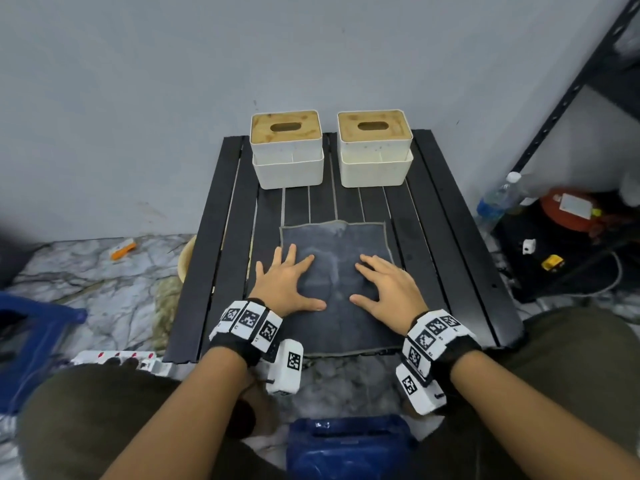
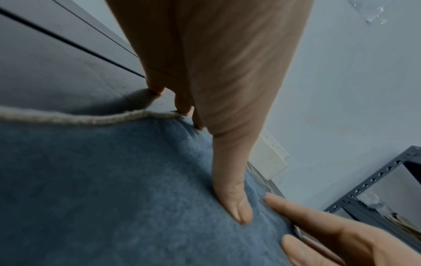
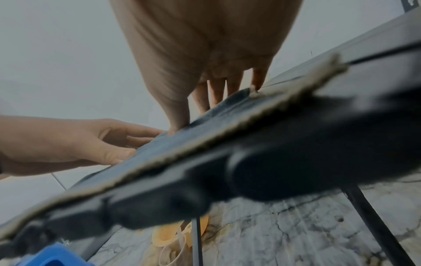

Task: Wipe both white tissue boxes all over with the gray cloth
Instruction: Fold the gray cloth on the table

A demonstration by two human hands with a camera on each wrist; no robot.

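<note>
Two white tissue boxes with wooden lids stand side by side at the far end of the black slatted table (image 1: 221, 216): the left box (image 1: 287, 152) and the right box (image 1: 375, 150). The gray cloth (image 1: 341, 244) (image 2: 102, 180) (image 3: 182, 142) lies spread flat on the near half of the table. My left hand (image 1: 287, 284) (image 2: 227, 90) rests palm down on the cloth's left part, fingers spread. My right hand (image 1: 386, 285) (image 3: 205, 54) lies flat on its right part. Neither hand grips anything. A sliver of a white box (image 2: 271, 156) shows past my left thumb.
A gray wall stands right behind the boxes. A dark metal shelf (image 1: 568, 109) with a water bottle (image 1: 495, 202) and small items is to the right. Marble floor, a blue stool (image 1: 38, 337), a power strip (image 1: 117, 358) and a blue plastic item (image 1: 346, 448) surround the table.
</note>
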